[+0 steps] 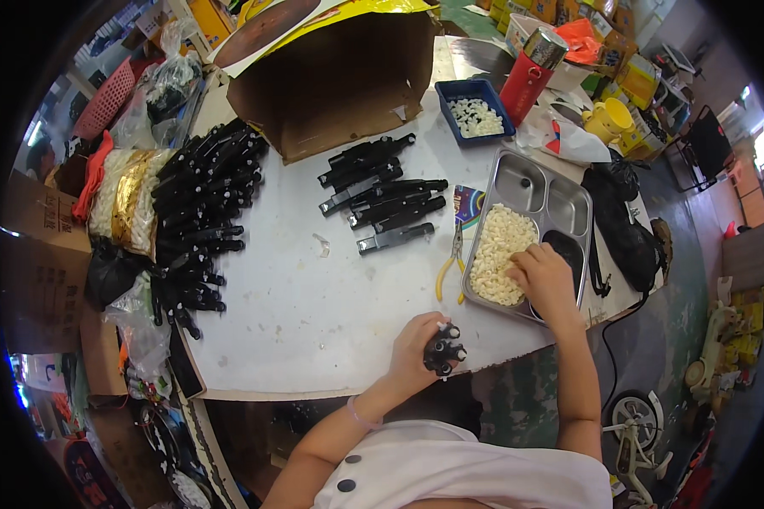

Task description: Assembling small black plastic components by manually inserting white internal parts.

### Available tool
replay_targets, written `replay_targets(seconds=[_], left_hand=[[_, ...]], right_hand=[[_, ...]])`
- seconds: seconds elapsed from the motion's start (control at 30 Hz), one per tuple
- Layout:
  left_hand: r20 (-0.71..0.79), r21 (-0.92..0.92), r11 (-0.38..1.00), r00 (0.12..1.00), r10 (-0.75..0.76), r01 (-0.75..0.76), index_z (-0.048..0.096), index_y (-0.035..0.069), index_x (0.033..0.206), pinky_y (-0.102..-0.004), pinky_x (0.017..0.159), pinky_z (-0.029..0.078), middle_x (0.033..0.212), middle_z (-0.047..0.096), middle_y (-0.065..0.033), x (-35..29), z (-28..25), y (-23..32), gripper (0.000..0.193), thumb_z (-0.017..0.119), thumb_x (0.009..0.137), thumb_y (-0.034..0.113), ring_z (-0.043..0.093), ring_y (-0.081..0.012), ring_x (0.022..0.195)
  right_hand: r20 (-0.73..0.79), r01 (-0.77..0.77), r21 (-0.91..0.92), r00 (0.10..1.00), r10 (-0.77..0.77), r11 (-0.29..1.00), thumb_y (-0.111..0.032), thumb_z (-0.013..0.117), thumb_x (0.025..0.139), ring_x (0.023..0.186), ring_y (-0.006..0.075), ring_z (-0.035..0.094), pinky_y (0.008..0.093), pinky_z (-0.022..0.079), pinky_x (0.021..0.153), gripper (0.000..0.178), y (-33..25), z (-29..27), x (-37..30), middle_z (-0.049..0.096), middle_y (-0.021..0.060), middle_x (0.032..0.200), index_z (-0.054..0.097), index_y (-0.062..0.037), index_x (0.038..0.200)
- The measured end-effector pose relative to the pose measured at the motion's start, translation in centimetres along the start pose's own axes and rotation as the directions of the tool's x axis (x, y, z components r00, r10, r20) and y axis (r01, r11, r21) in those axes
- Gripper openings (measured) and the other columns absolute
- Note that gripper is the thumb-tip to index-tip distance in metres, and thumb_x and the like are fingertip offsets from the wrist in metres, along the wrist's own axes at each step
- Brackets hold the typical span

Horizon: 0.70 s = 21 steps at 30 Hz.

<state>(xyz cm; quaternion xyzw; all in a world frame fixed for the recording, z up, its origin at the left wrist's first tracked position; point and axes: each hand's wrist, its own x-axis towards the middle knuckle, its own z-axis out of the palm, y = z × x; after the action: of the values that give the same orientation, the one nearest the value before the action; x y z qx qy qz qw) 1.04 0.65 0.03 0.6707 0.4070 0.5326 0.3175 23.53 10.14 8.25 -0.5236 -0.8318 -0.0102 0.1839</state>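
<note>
My left hand (410, 349) is wrapped round a bundle of black plastic parts (444, 350) at the table's near edge. Their ends face up, and some carry white tips. To the right, my right hand (545, 278) reaches into a steel compartment tray (581, 200), its bent fingertips among small white pieces (499, 246) in the largest compartment. Whatever those fingers pinch is hidden. Yellow-handled pliers (450, 265) lie against the tray's left side. Several black parts (390, 197) rest in a loose row at mid-table.
A large pile of black parts (204, 204) covers the table's left side. An open cardboard box (331, 102) stands at the back. Behind the tray are a blue bin (444, 93) of white pieces and a red flask (526, 81). A black bag (624, 229) lies right of the tray.
</note>
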Motion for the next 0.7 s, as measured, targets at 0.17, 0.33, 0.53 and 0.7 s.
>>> replay_targets(seconds=[0.17, 0.33, 0.53, 0.7], left_hand=[[0.003, 0.008, 1.0, 1.0, -0.018, 0.018, 0.05, 0.005, 0.113, -0.0404, 0.082, 0.05, 0.112, 0.058, -0.0152, 0.1, -0.2, 0.2, 0.06, 0.079, 0.061, 0.011, 0.059, -0.0352, 0.099], [0.008, 0.051, 0.997, 0.999, 0.049, -0.049, 0.046, 0.006, 0.118, -0.032, 0.071, 0.052, 0.107, 0.059, -0.0154, 0.6, -0.3, 0.4, 0.061, 0.079, 0.066, 0.004, 0.061, -0.0258, 0.083], [0.043, 0.005, 1.0, 0.999, -0.012, 0.012, 0.05, 0.005, 0.12, -0.0393, 0.083, 0.049, 0.114, 0.057, -0.0149, 0.4, -0.5, 0.5, 0.067, 0.08, 0.06, 0.01, 0.058, -0.034, 0.099], [0.032, -0.018, 1.0, 0.999, 0.009, -0.009, 0.051, 0.005, 0.119, -0.0397, 0.083, 0.049, 0.114, 0.056, -0.0146, 0.5, -0.6, 0.5, 0.066, 0.08, 0.06, 0.011, 0.058, -0.0339, 0.1]], right_hand=[[-0.012, -0.022, 0.068, 1.0, 0.023, 0.997, -0.014, 0.069, 0.076, 0.075, 0.0255, 0.055, 0.0356, 0.045, 0.065, 0.013, -0.6, 0.4, -0.2, 0.056, 0.0077, 0.075, 0.062, -0.0034, 0.079], [-0.043, -0.106, 0.18, 0.992, 0.115, 0.978, -0.009, 0.065, 0.078, 0.067, 0.0268, 0.054, 0.0362, 0.044, 0.06, 0.012, -2.0, -0.9, -0.1, 0.054, 0.0094, 0.068, 0.06, -0.0002, 0.072], [0.221, -0.335, 0.74, 0.94, 0.26, 0.583, -0.003, 0.06, 0.082, 0.067, 0.009, 0.055, 0.023, 0.042, 0.06, 0.009, -5.8, -4.0, -1.0, 0.061, 0.0061, 0.075, 0.066, 0.0035, 0.085], [0.223, -0.234, 0.872, 0.972, 0.077, 0.43, 0.002, 0.063, 0.083, 0.08, 0.018, 0.066, 0.0273, 0.052, 0.07, 0.011, -9.4, -4.9, -2.2, 0.067, 0.0113, 0.09, 0.065, 0.003, 0.094]])
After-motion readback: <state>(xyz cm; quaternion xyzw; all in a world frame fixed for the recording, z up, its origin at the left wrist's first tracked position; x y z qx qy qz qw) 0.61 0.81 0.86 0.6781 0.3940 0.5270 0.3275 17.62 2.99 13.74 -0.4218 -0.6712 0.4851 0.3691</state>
